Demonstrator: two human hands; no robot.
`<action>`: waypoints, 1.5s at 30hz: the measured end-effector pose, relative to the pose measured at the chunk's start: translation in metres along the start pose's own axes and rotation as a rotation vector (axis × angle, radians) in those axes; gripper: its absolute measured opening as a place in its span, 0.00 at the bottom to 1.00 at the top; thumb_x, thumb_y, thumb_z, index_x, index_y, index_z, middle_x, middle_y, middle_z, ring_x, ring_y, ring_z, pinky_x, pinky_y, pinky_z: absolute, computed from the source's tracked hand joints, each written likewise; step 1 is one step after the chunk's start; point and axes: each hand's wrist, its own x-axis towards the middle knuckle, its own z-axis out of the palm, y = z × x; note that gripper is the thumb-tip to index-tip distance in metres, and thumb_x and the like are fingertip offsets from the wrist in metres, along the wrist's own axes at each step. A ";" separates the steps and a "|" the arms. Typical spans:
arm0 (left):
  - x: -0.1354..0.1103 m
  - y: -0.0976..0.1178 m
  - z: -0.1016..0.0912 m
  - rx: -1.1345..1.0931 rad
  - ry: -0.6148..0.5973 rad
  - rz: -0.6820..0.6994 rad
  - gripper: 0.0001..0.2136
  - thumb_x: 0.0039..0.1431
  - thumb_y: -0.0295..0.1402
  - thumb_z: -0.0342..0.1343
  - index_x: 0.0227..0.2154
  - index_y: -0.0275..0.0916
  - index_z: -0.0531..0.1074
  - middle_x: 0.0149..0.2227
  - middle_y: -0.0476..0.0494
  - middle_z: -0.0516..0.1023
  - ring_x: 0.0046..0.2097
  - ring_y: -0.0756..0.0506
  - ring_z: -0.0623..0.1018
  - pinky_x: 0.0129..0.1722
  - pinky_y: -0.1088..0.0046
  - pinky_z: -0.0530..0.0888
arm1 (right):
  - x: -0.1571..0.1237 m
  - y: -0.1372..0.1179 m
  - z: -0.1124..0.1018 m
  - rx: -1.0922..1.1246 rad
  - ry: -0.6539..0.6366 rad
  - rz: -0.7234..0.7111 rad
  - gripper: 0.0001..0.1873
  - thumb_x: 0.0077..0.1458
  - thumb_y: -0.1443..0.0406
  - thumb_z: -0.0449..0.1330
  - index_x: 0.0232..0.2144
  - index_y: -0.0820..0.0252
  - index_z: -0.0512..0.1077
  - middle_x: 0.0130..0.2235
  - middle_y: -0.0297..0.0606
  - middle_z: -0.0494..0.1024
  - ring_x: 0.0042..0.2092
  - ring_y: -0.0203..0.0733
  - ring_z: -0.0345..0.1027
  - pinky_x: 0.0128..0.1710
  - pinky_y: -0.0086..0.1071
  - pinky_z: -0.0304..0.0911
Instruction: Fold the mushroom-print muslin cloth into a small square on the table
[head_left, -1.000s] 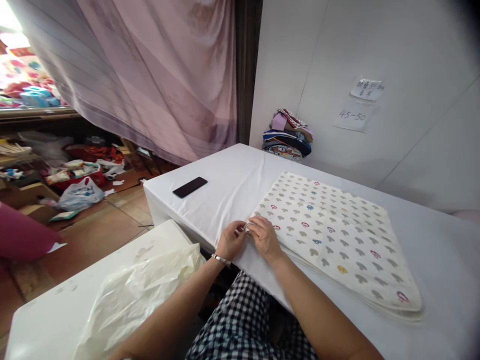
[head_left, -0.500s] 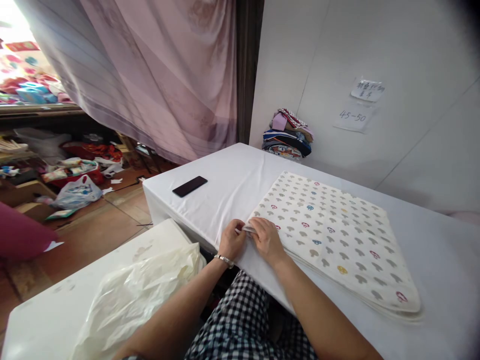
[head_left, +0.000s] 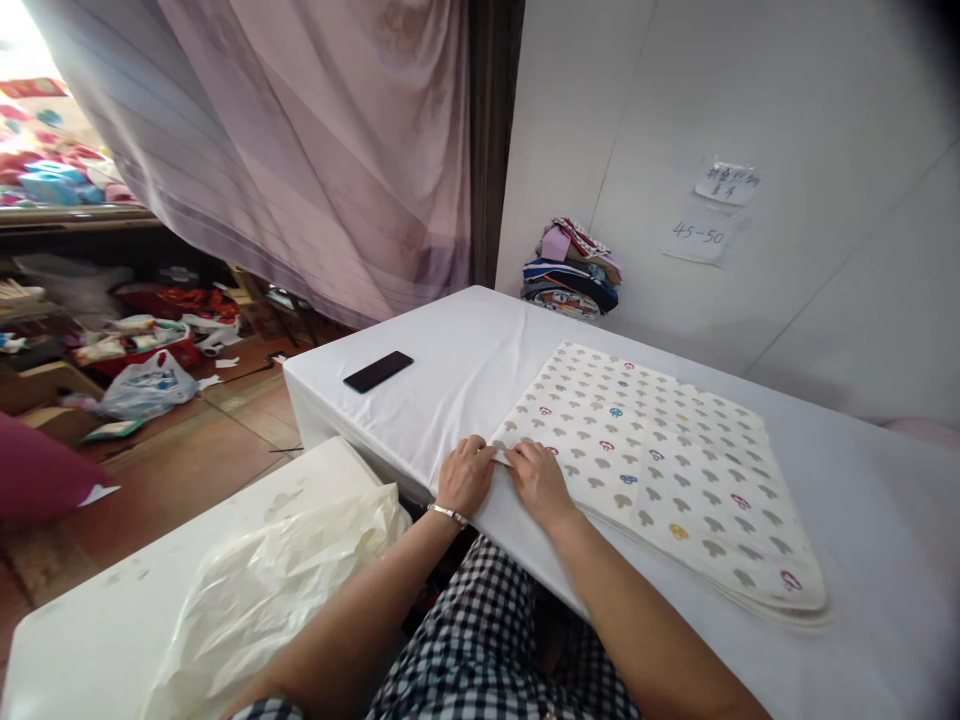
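Observation:
A stack of cream cloths printed with small grey and coloured mushroom shapes point(head_left: 652, 470) lies on a white-covered table point(head_left: 450, 380). Both hands meet at the stack's near left corner. My left hand point(head_left: 465, 475), with a bracelet on the wrist, pinches that corner with curled fingers. My right hand point(head_left: 536, 478) lies on the top cloth just beside it, fingers bent and pressed on the edge.
A black phone point(head_left: 379, 371) lies on the table's far left. Folded colourful fabrics point(head_left: 574, 268) are piled against the wall. A crumpled plastic bag point(head_left: 277, 580) rests on a lower white surface at my left. Clutter and bags cover the floor beyond a pink curtain point(head_left: 315, 150).
Both hands have lowered slightly onto the corner of the stack; the lifted bit of cloth edge now lies flatter under the fingers.

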 end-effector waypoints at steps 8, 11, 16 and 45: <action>0.013 -0.021 -0.004 -0.221 -0.174 0.038 0.13 0.59 0.30 0.45 0.42 0.44 0.72 0.39 0.47 0.72 0.41 0.48 0.72 0.42 0.73 0.67 | -0.012 0.018 -0.003 0.222 0.170 -0.075 0.13 0.56 0.73 0.47 0.38 0.58 0.70 0.44 0.41 0.72 0.47 0.42 0.63 0.47 0.39 0.60; 0.017 -0.021 -0.006 -0.302 -0.190 -0.006 0.12 0.57 0.30 0.47 0.42 0.43 0.72 0.38 0.48 0.73 0.40 0.49 0.72 0.41 0.74 0.67 | -0.015 0.018 -0.007 0.155 0.163 -0.110 0.14 0.55 0.74 0.46 0.33 0.59 0.71 0.50 0.42 0.69 0.53 0.44 0.58 0.49 0.41 0.58; 0.019 -0.017 -0.006 -0.358 -0.185 -0.080 0.08 0.54 0.31 0.49 0.35 0.41 0.72 0.33 0.48 0.74 0.36 0.49 0.72 0.38 0.73 0.67 | -0.013 0.006 -0.010 0.000 0.096 -0.032 0.11 0.57 0.68 0.50 0.37 0.61 0.72 0.55 0.45 0.64 0.60 0.49 0.49 0.54 0.45 0.52; 0.157 -0.008 0.046 -0.399 -0.499 -0.335 0.15 0.54 0.43 0.49 0.30 0.38 0.76 0.27 0.43 0.77 0.29 0.47 0.74 0.27 0.75 0.67 | 0.013 -0.009 0.017 0.039 0.080 -0.004 0.13 0.59 0.63 0.51 0.30 0.56 0.74 0.61 0.38 0.56 0.64 0.50 0.38 0.57 0.50 0.44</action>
